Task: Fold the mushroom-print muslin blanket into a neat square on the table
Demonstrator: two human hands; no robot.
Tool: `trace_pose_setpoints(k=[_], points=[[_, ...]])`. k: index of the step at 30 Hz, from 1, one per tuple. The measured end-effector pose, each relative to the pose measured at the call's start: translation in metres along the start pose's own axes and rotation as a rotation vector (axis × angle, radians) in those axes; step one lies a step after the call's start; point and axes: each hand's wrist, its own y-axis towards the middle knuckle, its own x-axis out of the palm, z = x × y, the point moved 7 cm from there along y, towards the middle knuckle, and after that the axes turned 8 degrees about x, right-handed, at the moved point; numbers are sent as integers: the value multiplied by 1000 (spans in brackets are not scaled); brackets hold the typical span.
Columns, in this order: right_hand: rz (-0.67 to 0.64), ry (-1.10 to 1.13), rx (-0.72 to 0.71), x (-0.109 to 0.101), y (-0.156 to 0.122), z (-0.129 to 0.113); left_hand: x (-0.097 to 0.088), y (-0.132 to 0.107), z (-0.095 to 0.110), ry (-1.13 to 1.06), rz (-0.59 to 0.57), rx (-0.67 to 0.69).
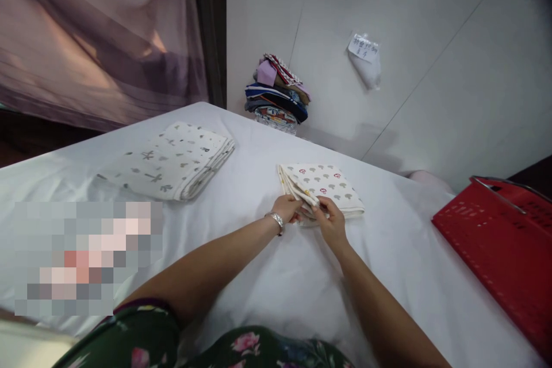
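Note:
A small folded cream cloth [328,186] with grey and red printed shapes lies on the white sheet [259,276]. My left hand [287,207], with a silver bracelet at the wrist, pinches the cloth's near left corner. My right hand [331,222] grips the same near edge just beside it, fingers closed on the fabric. The two hands almost touch. A larger folded white cloth [172,162] with grey prints rests further left, apart from both hands.
A red plastic basket [500,241] sits at the right edge. A stack of folded colourful fabrics [277,92] stands against the far wall. A paper note [363,49] hangs on the wall. A purple curtain [95,34] hangs at the left.

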Motion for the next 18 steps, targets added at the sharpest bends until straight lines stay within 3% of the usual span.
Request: trace_pose_setpoints(k=[3, 6, 12, 18], points=[[1, -19, -38, -1, 0, -1, 10, -4, -2, -45, -13, 0], [-82, -72, -99, 6, -3, -1, 14, -5, -8, -64, -22, -36], [-102, -116, -150, 6, -6, 0, 14, -4, -17, -72, -68, -86], [-214, -238, -223, 18, -10, 2, 13, -2, -23, -58, -80, -98]])
